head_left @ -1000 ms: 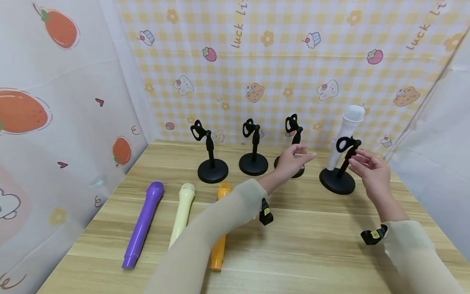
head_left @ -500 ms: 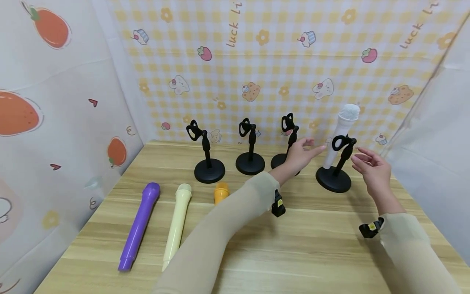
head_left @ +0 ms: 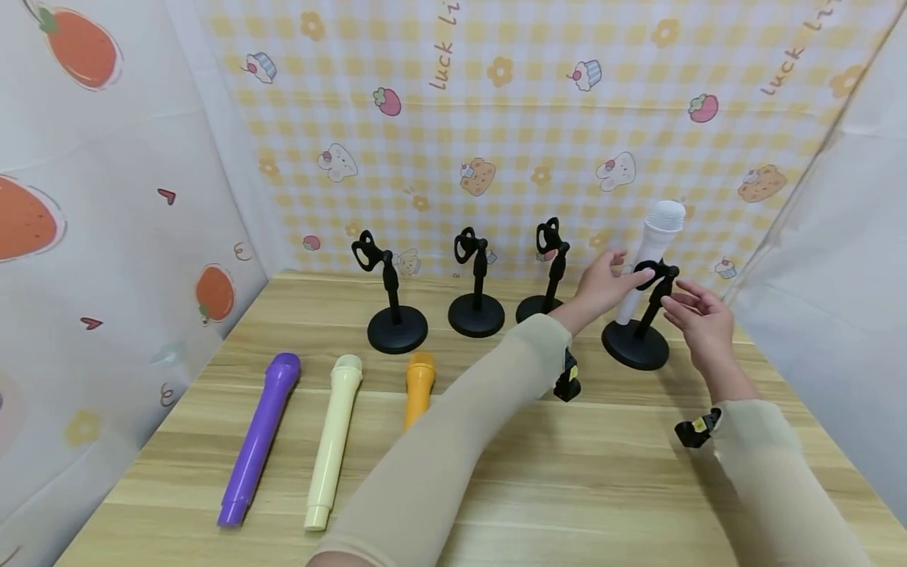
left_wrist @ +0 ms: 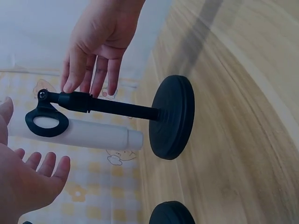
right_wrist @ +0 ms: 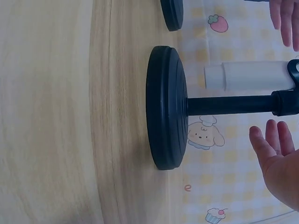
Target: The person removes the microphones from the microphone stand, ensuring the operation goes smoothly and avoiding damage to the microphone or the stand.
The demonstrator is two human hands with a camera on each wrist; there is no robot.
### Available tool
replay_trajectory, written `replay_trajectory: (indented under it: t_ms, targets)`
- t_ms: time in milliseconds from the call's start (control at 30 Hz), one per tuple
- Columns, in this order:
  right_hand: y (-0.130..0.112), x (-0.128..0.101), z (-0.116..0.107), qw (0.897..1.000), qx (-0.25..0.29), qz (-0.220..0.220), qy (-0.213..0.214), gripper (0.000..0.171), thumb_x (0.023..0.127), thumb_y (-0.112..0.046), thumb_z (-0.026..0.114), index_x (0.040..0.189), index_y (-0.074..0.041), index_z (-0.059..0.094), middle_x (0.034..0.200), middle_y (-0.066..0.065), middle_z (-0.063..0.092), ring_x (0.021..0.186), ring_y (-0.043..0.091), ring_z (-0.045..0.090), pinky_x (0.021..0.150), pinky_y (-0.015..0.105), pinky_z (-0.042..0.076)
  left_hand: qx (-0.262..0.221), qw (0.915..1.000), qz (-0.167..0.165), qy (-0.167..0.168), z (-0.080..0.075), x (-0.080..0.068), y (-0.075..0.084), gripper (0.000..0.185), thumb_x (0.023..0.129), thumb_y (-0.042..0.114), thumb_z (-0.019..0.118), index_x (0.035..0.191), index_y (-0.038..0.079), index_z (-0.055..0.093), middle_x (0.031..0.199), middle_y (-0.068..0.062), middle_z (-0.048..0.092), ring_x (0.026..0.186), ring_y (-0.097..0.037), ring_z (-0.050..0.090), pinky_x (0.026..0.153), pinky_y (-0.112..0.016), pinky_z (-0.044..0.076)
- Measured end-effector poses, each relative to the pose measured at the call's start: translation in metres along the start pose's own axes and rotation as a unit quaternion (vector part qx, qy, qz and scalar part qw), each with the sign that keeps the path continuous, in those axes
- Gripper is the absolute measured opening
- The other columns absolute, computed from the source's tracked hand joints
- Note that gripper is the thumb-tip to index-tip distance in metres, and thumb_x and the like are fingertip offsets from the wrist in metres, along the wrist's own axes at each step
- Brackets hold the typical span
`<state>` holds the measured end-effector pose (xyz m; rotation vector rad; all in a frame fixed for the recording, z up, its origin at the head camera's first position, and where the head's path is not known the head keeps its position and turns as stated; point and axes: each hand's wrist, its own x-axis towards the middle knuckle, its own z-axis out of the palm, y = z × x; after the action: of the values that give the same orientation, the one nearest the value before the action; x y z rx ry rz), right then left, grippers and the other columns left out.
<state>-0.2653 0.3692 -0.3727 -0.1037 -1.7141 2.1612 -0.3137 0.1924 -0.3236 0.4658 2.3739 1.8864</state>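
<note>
A white microphone (head_left: 664, 219) slants upright through the ring clip of the rightmost black stand (head_left: 635, 346), its lower end just above the round base in the left wrist view. My left hand (head_left: 604, 285) is at the left of the microphone, fingers spread, with the thumb overlapping the clip in the head view. On the other side my right hand (head_left: 705, 327) has its loosely bent fingers beside the stand's post. In the right wrist view a gap shows between the right fingertips (right_wrist: 255, 133) and the post. Neither hand grips anything.
Three more black stands (head_left: 397, 331) with bare clips line the back of the wooden table (head_left: 609, 488). A purple microphone (head_left: 258, 441), a cream microphone (head_left: 333, 441) and an orange microphone (head_left: 420, 386) lie at the left. The left sleeve (head_left: 468, 425) covers part of the orange one.
My left hand has moved right, from in front of the third stand to the white microphone and its clip. The right hand has come slightly closer to the post. The camera view has shifted slightly.
</note>
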Motion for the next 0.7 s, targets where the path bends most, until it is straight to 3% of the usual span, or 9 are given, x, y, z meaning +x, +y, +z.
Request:
replay_trajectory:
  t_ms: [333,533,700]
  targets:
    - [0.006,0.005,0.005,1.0,0.007,-0.001,0.01,0.039,0.081,0.003,0.075,0.113,-0.015,0.064,0.096,0.002,0.061,0.078,0.006,0.067,0.071,0.02,0.054,-0.015,0.9999,-0.002,-0.003,0.006,0.012,0.004,0.063,0.087,0.04,0.073,0.142,0.021,0.047,0.138,0.006,0.052,0.121,-0.013,0.052,0.093,-0.032,0.048]
    - [0.008,0.006,0.008,1.0,-0.006,0.003,0.004,0.042,0.084,0.004,0.072,0.12,-0.014,0.06,0.1,0.001,0.06,0.08,0.005,0.066,0.073,0.019,0.053,-0.034,0.9992,0.001,-0.018,0.008,0.017,0.004,0.064,0.089,0.037,0.072,0.144,0.023,0.044,0.14,0.005,0.049,0.124,-0.014,0.05,0.095,-0.034,0.047]
    - [0.01,0.008,0.012,1.0,0.005,0.007,0.02,0.039,0.083,0.004,0.073,0.114,-0.016,0.06,0.1,0.001,0.059,0.079,0.005,0.066,0.073,0.02,0.053,-0.045,0.9987,0.006,-0.023,0.01,0.018,0.003,0.062,0.09,0.034,0.071,0.145,0.022,0.043,0.139,0.003,0.05,0.123,-0.015,0.051,0.095,-0.033,0.046]
